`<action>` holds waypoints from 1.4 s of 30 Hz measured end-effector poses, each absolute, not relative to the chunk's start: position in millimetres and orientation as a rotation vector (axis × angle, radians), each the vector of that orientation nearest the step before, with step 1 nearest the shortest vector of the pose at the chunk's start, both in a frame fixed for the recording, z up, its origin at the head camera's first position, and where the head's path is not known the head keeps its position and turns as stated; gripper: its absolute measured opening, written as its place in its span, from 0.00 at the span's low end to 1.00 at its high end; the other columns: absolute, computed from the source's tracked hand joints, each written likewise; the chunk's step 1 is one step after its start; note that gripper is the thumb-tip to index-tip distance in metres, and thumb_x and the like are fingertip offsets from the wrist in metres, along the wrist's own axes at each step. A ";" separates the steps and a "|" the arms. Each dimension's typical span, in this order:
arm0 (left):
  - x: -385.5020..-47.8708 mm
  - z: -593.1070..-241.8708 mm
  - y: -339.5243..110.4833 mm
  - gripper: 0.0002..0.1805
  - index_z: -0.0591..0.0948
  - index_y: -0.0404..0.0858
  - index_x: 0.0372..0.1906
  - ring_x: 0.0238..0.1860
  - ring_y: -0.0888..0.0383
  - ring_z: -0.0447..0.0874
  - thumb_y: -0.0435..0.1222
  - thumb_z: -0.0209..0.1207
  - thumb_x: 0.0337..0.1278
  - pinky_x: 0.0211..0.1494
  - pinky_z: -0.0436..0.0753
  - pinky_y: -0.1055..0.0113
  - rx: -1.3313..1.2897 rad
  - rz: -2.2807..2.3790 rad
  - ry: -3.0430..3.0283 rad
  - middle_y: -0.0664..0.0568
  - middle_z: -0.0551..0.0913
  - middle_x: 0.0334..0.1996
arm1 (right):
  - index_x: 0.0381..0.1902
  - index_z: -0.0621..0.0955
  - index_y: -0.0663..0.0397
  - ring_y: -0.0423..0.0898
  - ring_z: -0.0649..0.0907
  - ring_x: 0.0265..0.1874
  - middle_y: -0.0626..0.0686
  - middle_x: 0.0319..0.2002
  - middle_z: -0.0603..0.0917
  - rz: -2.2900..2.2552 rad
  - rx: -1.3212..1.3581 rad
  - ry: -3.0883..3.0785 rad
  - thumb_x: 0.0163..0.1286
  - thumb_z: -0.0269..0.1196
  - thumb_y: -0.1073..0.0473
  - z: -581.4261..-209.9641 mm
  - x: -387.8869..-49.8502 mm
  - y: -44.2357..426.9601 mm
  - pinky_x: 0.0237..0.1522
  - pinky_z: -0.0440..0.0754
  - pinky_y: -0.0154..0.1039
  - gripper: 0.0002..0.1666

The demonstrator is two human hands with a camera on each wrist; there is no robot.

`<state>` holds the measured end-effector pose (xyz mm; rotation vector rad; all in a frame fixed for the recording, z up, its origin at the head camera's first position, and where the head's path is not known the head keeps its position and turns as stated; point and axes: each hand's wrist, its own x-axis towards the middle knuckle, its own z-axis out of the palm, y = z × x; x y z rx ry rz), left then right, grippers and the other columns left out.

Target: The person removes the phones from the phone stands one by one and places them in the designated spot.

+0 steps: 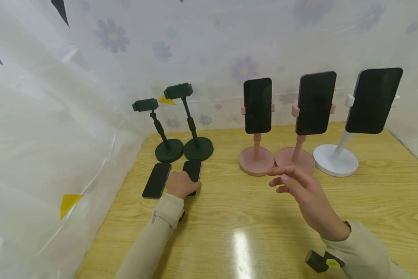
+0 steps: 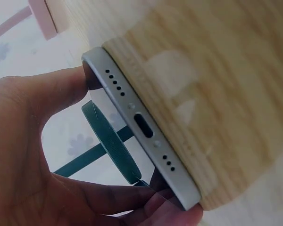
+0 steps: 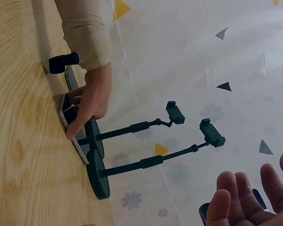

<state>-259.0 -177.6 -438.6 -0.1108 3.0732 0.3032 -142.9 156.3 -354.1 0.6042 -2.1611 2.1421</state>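
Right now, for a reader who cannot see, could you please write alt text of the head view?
A person's left hand grips a phone at a wood-grain table, beside a second phone and before two empty dark green stands. The right hand, holding nothing, hovers near two pink stands and one white stand, each carrying a phone.

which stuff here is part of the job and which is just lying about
Likely the job: phone in the left hand; phone beside it; two empty green stands; three phones on two pink stands and one white stand.

Likely just there: table, flowery sheet behind, black wrist gadgets.
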 end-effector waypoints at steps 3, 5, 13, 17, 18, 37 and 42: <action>-259.2 -437.1 -177.4 0.32 0.69 0.45 0.04 0.25 0.51 0.75 0.59 0.63 0.52 0.18 0.65 0.64 -0.107 0.281 3.073 0.51 0.70 0.11 | 0.54 0.76 0.60 0.38 0.83 0.47 0.41 0.52 0.82 2.142 0.609 -2.160 0.81 0.47 0.63 -353.9 -142.0 156.5 0.47 0.81 0.31 0.14; -258.7 -436.9 -177.5 0.33 0.70 0.45 0.05 0.26 0.50 0.76 0.61 0.62 0.53 0.19 0.66 0.63 -0.114 0.244 3.073 0.48 0.74 0.16 | 0.54 0.76 0.60 0.38 0.83 0.47 0.41 0.52 0.82 2.140 0.616 -2.158 0.81 0.47 0.63 -354.0 -141.8 156.7 0.47 0.82 0.31 0.14; -253.7 -439.2 -176.9 0.34 0.72 0.44 0.06 0.23 0.52 0.73 0.64 0.63 0.52 0.17 0.65 0.63 -0.110 0.218 3.102 0.40 0.80 0.27 | 0.54 0.76 0.60 0.38 0.84 0.46 0.41 0.52 0.82 2.136 0.630 -2.162 0.80 0.47 0.64 -355.6 -140.6 158.2 0.46 0.82 0.31 0.13; -252.7 -439.7 -174.8 0.34 0.74 0.42 0.06 0.21 0.51 0.72 0.64 0.64 0.50 0.17 0.67 0.63 -0.092 0.241 3.133 0.40 0.79 0.26 | 0.54 0.76 0.60 0.38 0.84 0.46 0.42 0.52 0.82 2.139 0.632 -2.169 0.81 0.46 0.63 -356.3 -140.6 159.4 0.46 0.82 0.31 0.13; -252.3 -439.6 -174.2 0.34 0.76 0.41 0.07 0.20 0.51 0.72 0.64 0.65 0.49 0.18 0.68 0.62 -0.098 0.238 3.140 0.40 0.79 0.26 | 0.54 0.76 0.59 0.38 0.84 0.45 0.42 0.52 0.82 2.140 0.632 -2.169 0.81 0.46 0.63 -356.5 -140.6 159.7 0.46 0.82 0.32 0.13; -245.7 -398.8 -124.7 0.21 0.81 0.34 0.54 0.49 0.45 0.80 0.46 0.60 0.66 0.50 0.81 0.52 0.585 0.871 3.307 0.42 0.82 0.47 | 0.53 0.77 0.60 0.37 0.82 0.46 0.43 0.48 0.82 2.108 0.568 -2.108 0.80 0.47 0.65 -355.4 -135.2 162.4 0.46 0.82 0.30 0.13; -262.3 -403.0 -108.3 0.22 0.77 0.37 0.60 0.52 0.48 0.79 0.45 0.58 0.68 0.55 0.80 0.54 0.664 1.129 3.075 0.44 0.79 0.54 | 0.53 0.77 0.61 0.37 0.82 0.48 0.43 0.51 0.82 2.116 0.573 -2.080 0.79 0.47 0.66 -355.3 -134.3 164.6 0.47 0.81 0.30 0.13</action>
